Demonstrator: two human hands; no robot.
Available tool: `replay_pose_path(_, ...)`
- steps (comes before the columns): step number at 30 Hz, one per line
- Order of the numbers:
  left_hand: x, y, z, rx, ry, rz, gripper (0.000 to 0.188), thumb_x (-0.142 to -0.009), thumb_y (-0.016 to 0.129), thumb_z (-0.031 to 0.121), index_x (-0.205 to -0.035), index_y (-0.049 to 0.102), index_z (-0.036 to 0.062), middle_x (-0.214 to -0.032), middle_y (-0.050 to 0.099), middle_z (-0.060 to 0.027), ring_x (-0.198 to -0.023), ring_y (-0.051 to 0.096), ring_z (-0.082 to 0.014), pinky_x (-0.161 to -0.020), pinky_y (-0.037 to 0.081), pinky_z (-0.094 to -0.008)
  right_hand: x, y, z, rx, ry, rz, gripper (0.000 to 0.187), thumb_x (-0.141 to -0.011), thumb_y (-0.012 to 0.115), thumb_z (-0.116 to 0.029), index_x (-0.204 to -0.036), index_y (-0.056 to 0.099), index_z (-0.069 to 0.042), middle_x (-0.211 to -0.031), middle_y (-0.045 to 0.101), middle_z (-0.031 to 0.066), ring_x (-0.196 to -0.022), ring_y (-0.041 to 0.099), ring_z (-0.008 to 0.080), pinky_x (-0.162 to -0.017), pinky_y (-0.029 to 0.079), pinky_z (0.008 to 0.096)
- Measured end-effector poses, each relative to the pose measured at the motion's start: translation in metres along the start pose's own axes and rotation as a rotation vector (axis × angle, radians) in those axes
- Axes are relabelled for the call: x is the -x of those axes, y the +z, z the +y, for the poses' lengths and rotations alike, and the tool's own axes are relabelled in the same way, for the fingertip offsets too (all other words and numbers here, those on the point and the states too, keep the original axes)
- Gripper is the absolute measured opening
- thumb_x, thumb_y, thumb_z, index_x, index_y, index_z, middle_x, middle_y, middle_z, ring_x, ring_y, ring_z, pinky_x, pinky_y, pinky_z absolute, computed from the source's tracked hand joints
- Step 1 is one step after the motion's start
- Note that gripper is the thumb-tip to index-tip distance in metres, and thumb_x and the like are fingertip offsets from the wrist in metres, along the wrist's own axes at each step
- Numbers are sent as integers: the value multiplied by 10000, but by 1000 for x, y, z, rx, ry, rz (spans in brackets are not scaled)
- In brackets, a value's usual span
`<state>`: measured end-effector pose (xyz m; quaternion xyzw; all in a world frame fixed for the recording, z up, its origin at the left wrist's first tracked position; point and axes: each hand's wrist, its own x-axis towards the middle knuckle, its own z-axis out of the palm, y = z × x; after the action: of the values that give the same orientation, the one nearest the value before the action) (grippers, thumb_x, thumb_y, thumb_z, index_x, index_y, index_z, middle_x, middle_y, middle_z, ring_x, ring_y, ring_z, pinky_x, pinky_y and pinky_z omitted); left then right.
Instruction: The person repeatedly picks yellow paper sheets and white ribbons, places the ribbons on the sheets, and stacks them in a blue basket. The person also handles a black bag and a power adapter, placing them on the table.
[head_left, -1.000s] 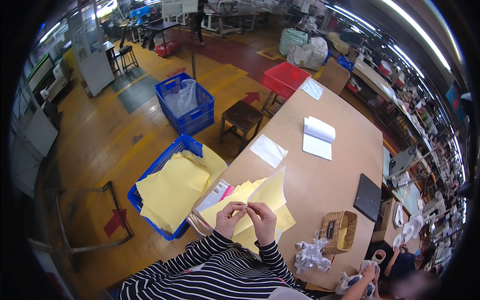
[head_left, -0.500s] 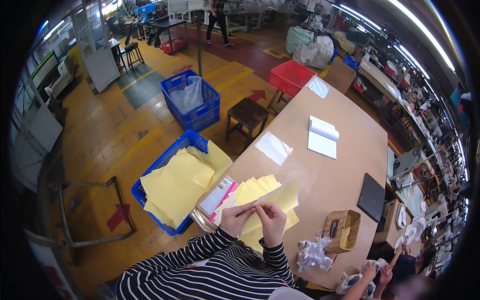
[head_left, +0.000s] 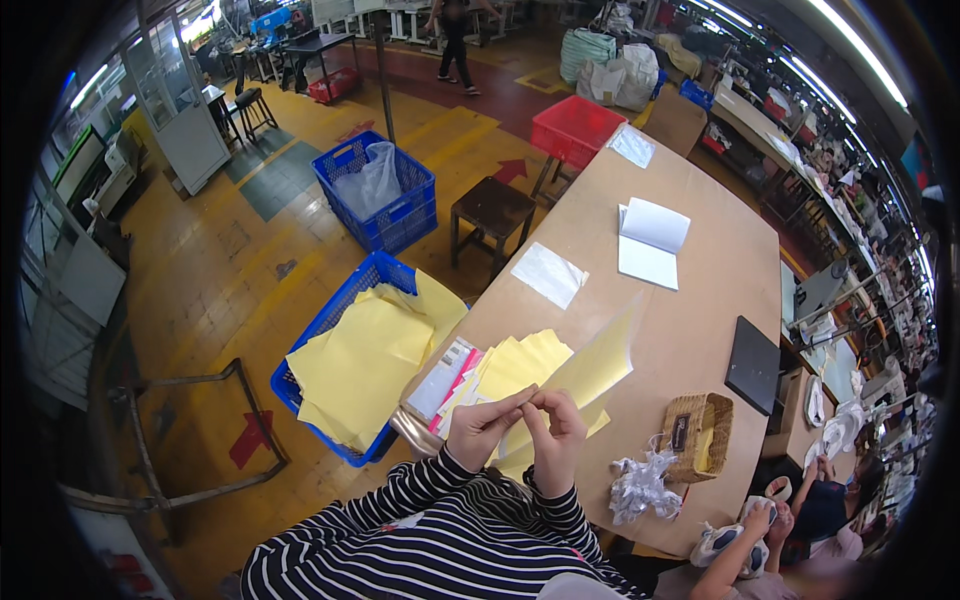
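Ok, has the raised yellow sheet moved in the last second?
Yes. Judged against the notebook, the yellow sheet has shifted right.

Floor [head_left: 210, 290] worn, yellow-brown, bearing red arrow [head_left: 252, 440] and green rectangle [head_left: 275, 190]. Tan tabletop [head_left: 690, 340]; dark wooden stool [head_left: 493, 207] near its left edge. Glazed grey door panel [head_left: 195, 155] stands at left. Fluorescent tubes [head_left: 859, 52] lit, upper right.

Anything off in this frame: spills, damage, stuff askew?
No spill or damage I can make out. Just untidy: yellow sheets in the blue crate beside the table lie at mixed angles, some jutting out, and a white, stringy tangle sits loose on the table beside the wicker basket, not in it.
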<state>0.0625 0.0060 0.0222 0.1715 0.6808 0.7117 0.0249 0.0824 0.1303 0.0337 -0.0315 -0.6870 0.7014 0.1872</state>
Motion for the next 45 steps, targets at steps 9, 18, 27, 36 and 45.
replay_pose_path(9,-2,-7,-2,-36,-3,27,328,-933,570,13,-1260,588,0,-1176,664,-151,-1051,642,-166,-920,497,-265,-3,4,-1,-54,38,-76,142,-830,659,6,-959,640,60,-991,614,127,-919,598,195,-831,462,276)
replay_pose_path(18,0,8,-19,192,-50,233,252,-933,545,-29,-1168,633,-51,-1211,637,-176,-1148,599,-217,-991,469,-292,8,12,14,137,8,-64,244,-846,644,22,-1085,643,72,-1047,622,128,-920,616,215,-800,479,274)
replay_pose_path(27,-5,12,-17,143,-82,154,258,-926,546,-35,-1166,641,-36,-1185,655,-163,-1102,625,-199,-961,486,-277,7,0,18,12,108,-6,134,-858,618,66,-985,644,101,-993,616,91,-924,615,149,-849,495,258)
replay_pose_path(36,-12,-2,-9,77,0,-62,260,-919,552,-39,-1165,638,-41,-1182,650,-187,-1122,619,-231,-958,495,-303,3,-8,7,-207,171,-84,178,-847,617,56,-1024,618,79,-1011,594,84,-979,611,175,-916,487,296)
replay_pose_path(45,-17,-28,1,-75,94,-296,367,-821,660,-50,-1185,630,-21,-1203,642,-174,-1137,617,-233,-972,501,-314,7,-31,8,-368,262,-289,59,-849,606,-7,-898,590,22,-948,566,35,-868,551,114,-809,428,248)
